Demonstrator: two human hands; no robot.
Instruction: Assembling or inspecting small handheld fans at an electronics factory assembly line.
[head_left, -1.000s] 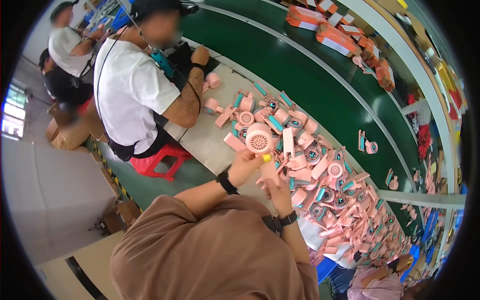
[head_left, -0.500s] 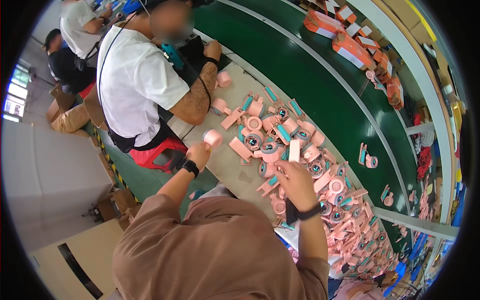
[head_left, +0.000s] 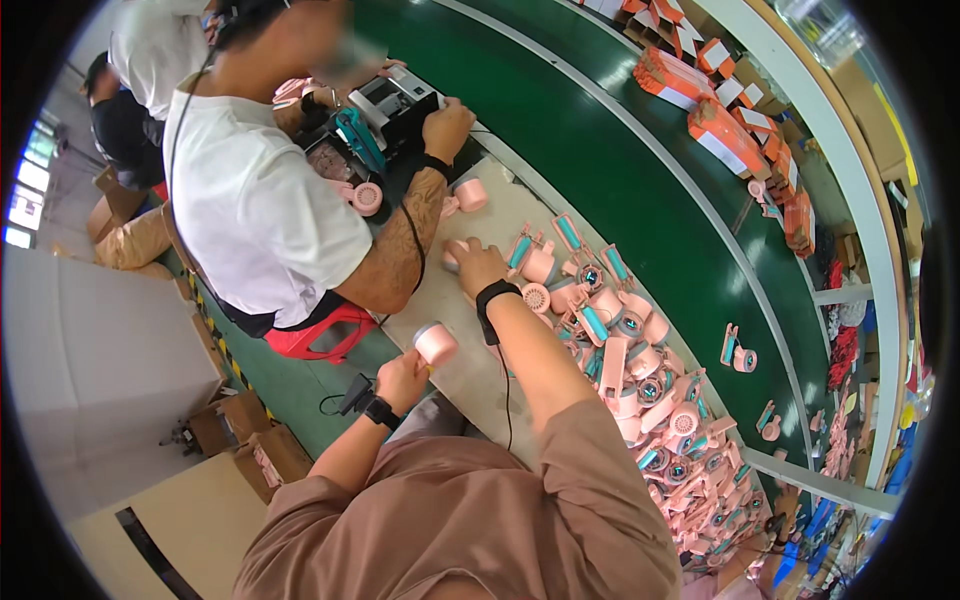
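My left hand [head_left: 402, 380] is closed around the lower part of a pink handheld fan [head_left: 435, 344], whose round head with a grey rim points up past my fingers. Farther along the bench, my right hand [head_left: 480, 268] has its fingers curled on another pink fan [head_left: 456, 250]; most of that fan is hidden under the hand. To the right of this hand lies a heap of pink fans [head_left: 650, 390], many with teal strips on their handles and some with dark, lit faces. A single pink fan [head_left: 470, 195] rests beyond my right hand, near a co-worker's arm.
A co-worker in a white shirt [head_left: 260, 200] sits at the left, hands by a machine with a teal part [head_left: 360, 140]. A green conveyor belt [head_left: 600, 130] runs behind the bench [head_left: 460, 385], with orange boxes [head_left: 720, 135] past it. A cable hangs from my right wrist.
My right hand has moved left and away from the heap onto a fan near the co-worker. My left hand still holds its fan, slightly nearer me. The co-worker has leaned, revealing the machine.
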